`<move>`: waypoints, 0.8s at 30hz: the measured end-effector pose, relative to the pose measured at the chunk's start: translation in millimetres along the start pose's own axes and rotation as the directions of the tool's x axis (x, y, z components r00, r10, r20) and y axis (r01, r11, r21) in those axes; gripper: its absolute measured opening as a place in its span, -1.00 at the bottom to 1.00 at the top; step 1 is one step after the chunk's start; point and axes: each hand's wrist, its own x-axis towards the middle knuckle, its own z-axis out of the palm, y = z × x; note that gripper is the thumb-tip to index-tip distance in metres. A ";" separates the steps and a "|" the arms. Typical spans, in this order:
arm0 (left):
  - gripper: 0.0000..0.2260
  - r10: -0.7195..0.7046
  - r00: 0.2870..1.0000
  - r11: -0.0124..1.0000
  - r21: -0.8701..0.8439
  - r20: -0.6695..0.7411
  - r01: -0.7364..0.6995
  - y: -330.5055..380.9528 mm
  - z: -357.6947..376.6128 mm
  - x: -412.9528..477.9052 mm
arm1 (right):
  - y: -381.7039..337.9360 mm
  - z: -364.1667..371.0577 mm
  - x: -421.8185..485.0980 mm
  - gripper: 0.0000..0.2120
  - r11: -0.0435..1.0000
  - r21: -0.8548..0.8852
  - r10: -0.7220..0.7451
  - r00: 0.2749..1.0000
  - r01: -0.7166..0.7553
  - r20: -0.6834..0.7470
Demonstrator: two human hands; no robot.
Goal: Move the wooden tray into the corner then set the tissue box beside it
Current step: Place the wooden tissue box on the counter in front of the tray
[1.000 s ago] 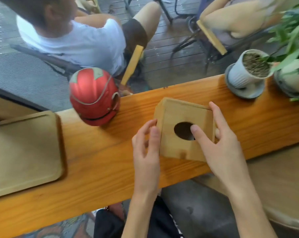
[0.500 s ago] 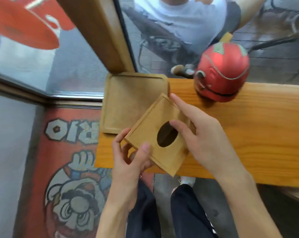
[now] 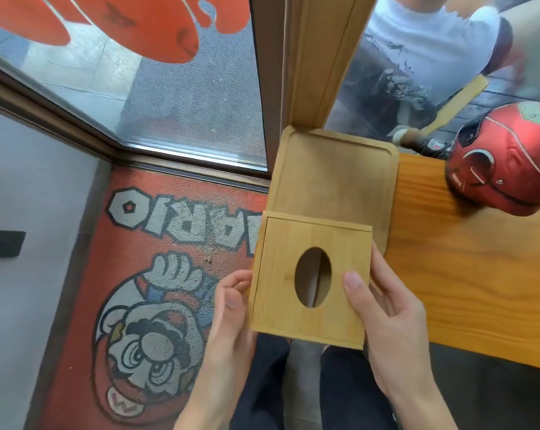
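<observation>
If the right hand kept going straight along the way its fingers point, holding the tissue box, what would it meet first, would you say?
The right hand points up-image toward the window. Carrying the tissue box, it would likely come over the wooden tray first, then the wooden post behind it; depth is unclear.

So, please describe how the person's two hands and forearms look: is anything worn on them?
The left hand and right hand are both bare: no gloves, rings, watch or bracelet show. Both forearms are uncovered down to the frame's bottom edge, with no sleeve in view. The nails that show are short and unpainted.
</observation>
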 end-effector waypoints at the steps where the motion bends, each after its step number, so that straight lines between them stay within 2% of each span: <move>1: -0.03 0.004 0.999 0.994 0.109 0.045 -0.008 5.0 -7.1 3.6 | 5.7 3.0 -2.9 -0.15 1.000 0.002 -0.004 1.000 0.004 -0.012; 3: -0.07 -0.012 0.988 0.962 0.272 0.154 -0.031 10.9 -15.8 7.7 | 16.6 10.7 -10.0 -0.22 1.000 0.014 -0.026 0.999 0.026 -0.029; 4: -0.13 -0.027 0.981 0.954 0.299 0.191 -0.032 12.1 -17.4 7.9 | 21.7 15.2 -13.2 -0.24 0.999 0.024 -0.033 0.998 0.034 -0.044; 8: -0.47 -0.039 0.983 0.945 0.325 0.182 -0.023 4.4 -23.5 6.8 | 45.4 26.9 -19.4 -0.26 0.998 0.053 -0.033 0.992 0.039 -0.125; 10: -0.54 -0.047 0.982 0.938 0.346 0.185 -0.021 -2.7 -24.1 12.3 | 56.1 28.4 -17.4 -0.42 0.998 0.059 -0.029 0.989 0.038 -0.142; 12: -0.54 -0.039 0.983 0.931 0.363 0.181 -0.029 -7.6 -21.8 16.6 | 64.2 27.9 -13.0 -0.48 0.997 0.065 -0.023 0.987 0.034 -0.157; 19: -0.48 0.020 0.988 0.918 0.390 0.152 -0.078 -16.7 -24.1 23.1 | 74.3 30.5 -7.2 -0.45 0.999 0.035 -0.024 0.985 0.030 -0.170; 24: -0.54 0.026 0.989 0.905 0.416 0.147 -0.086 -18.6 -26.7 25.5 | 77.0 32.1 -10.1 -0.48 1.000 0.023 -0.016 0.983 0.021 -0.184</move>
